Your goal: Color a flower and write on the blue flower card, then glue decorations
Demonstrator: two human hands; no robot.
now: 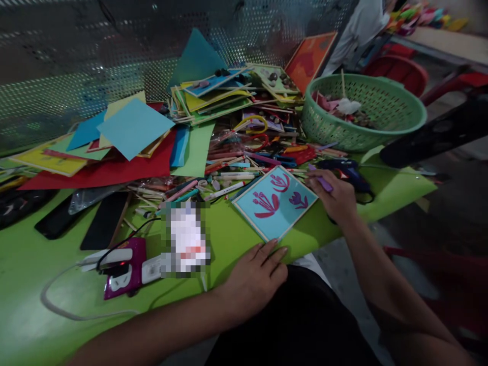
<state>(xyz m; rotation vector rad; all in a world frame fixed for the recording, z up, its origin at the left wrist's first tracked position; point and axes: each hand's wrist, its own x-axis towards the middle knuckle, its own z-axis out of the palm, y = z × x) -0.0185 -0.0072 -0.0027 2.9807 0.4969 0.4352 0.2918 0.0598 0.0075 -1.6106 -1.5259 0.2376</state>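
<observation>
**Hand Placement at Framed Flower Picture (pixel 280 206)**

The flower picture is lying on the green bench (pixel 224 229), right of frame centre. The right hand's (pixel 337 198) fingers are gripping a purple pen (pixel 325 184) beside its right corner. The left hand's (pixel 255 274) fingers are extending ungripped, touching its bottom corner.

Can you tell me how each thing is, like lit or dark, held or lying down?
Flower card: flat, drawn on
Purple marker: held in right hand; cap unclear
Left hand: fingers loosely spread at card's near corner
Pixelated phone: screen bright
Purple socket block: plugs in, red light glowing there
Green basket: upright, partly filled
Glue gun: lying down; heat unclear
</observation>
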